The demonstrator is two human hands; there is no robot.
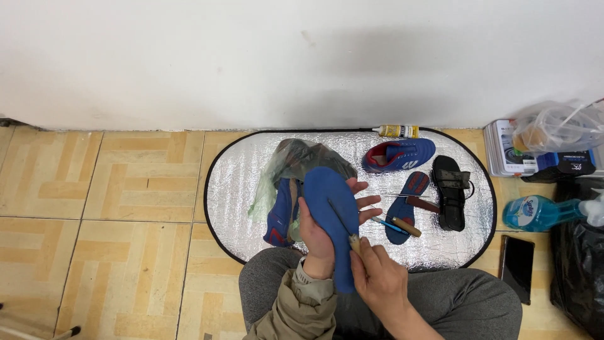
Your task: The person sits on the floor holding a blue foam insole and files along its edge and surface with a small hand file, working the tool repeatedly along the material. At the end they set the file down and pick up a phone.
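Gripping the blue insole from beneath, the left hand holds it upright over the lap, long axis running away from the body, while the right hand pinches an awl laid along it.

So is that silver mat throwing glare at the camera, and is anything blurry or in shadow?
Head view: the silver mat gives a soft crinkled sheen, not harsh glare; a broad soft shadow falls on the white wall above it; light is even and diffuse; the left hand, blue insole and right hand with its thin tool look reasonably sharp; floor lines bend slightly near the edges.
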